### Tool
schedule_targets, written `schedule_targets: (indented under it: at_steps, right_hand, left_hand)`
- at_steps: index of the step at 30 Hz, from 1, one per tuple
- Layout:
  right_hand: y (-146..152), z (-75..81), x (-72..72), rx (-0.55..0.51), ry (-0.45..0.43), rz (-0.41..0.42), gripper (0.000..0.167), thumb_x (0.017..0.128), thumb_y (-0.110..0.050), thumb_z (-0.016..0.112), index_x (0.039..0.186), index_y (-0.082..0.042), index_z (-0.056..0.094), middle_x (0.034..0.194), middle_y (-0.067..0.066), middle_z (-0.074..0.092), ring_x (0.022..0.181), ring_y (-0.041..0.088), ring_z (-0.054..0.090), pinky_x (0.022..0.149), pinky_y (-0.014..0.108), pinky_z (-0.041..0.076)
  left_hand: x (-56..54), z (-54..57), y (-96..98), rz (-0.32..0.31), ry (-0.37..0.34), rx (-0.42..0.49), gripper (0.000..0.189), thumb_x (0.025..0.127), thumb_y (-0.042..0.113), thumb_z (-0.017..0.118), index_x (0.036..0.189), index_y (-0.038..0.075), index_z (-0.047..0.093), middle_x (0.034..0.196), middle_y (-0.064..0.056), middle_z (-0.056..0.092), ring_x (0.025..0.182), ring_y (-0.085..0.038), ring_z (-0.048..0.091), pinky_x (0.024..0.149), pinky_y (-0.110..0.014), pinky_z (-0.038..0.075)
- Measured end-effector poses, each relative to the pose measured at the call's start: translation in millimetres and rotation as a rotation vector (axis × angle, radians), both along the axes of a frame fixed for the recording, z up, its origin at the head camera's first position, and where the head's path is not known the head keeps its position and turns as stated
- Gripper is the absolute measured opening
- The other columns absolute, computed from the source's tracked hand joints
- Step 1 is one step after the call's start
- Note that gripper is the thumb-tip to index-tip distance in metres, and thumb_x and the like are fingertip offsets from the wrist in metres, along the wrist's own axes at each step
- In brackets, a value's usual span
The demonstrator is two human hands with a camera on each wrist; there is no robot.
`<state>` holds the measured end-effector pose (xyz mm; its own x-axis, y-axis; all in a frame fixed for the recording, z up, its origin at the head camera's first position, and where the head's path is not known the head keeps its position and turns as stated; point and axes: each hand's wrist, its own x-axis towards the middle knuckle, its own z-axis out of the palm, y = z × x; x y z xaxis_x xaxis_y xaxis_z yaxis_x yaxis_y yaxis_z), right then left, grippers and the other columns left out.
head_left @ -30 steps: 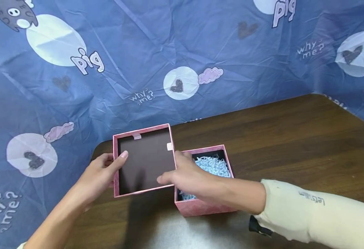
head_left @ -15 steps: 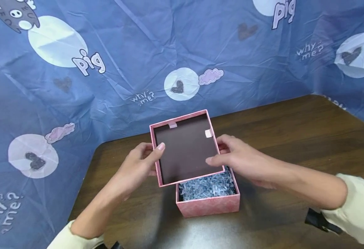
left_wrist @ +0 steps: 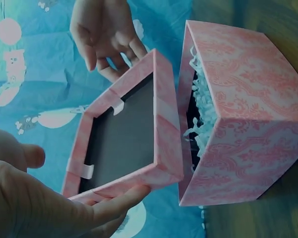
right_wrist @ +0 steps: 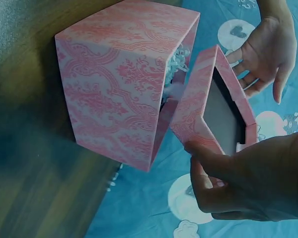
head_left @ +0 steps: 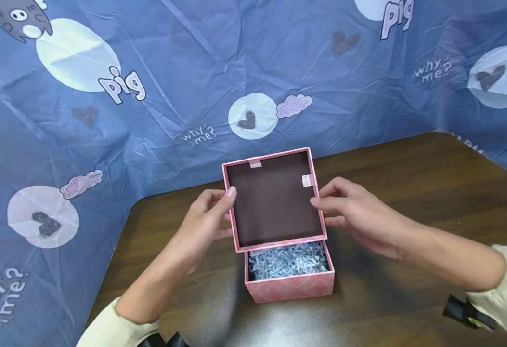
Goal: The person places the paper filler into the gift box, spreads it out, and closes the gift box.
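Note:
A square pink box lid (head_left: 272,202) with a dark inside and small pale tabs is held tilted, its inside facing the head camera. My left hand (head_left: 203,221) holds its left side, thumb over the rim and fingers behind. At the right side, my right hand (head_left: 361,217) holds the edge between thumb and fingers. Just below the lid, a pink patterned box (head_left: 294,287) stands on the table, filled with pale blue shredded paper (head_left: 290,261). The lid hides the box's far part in the head view. In both wrist views the lid (left_wrist: 123,139) is beside the box opening (right_wrist: 164,106).
A dark wooden table (head_left: 409,193) bears the box. Behind it and to the left hangs a blue printed cloth (head_left: 184,62). Black straps (head_left: 467,313) show at the sleeve cuffs.
The lid has moved from the left of the box to the right and up, over the box's far part. Both hands have moved right with it, and more of the box's front shows.

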<state>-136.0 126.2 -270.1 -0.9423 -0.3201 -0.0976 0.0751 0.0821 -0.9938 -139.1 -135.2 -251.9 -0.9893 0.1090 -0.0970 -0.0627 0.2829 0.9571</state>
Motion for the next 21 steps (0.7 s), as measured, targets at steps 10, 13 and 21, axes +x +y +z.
schedule_targets:
  at_steps: [10, 13, 21]
  right_hand:
    - [12.0, -3.5, -10.9, -0.154, -0.023, -0.029, 0.028, 0.104, -0.031, 0.041, 0.098, -0.005, 0.048, 0.105, 0.011, 0.051, 0.1, 0.024, 0.051, 0.089, 0.034, 0.046]
    - [15.2, -4.1, -12.8, -0.185, -0.023, -0.026, 0.031, 0.104, -0.034, 0.04, 0.096, -0.005, 0.049, 0.105, 0.011, 0.049, 0.101, 0.024, 0.049, 0.091, 0.035, 0.046]
    - [16.5, -3.4, -14.8, -0.204, -0.025, -0.025, 0.027, 0.104, -0.029, 0.042, 0.094, -0.005, 0.051, 0.103, 0.011, 0.053, 0.102, 0.025, 0.052, 0.092, 0.033, 0.045]
  left_hand:
    - [-0.5, 4.7, 2.2, 0.022, 0.003, 0.172, 0.05, 0.102, 0.046, 0.036, 0.118, -0.001, 0.042, 0.105, -0.015, 0.049, 0.096, -0.025, 0.053, 0.087, -0.045, 0.052]
    - [-1.4, 4.2, 1.1, 0.002, -0.002, 0.205, 0.05, 0.103, 0.047, 0.032, 0.114, -0.001, 0.043, 0.1, -0.014, 0.05, 0.091, -0.024, 0.053, 0.087, -0.048, 0.051]
    - [-1.5, -2.0, -1.0, -0.008, 0.017, 0.21, 0.047, 0.104, 0.043, 0.032, 0.103, -0.001, 0.049, 0.085, -0.009, 0.055, 0.08, -0.019, 0.056, 0.082, -0.046, 0.053]
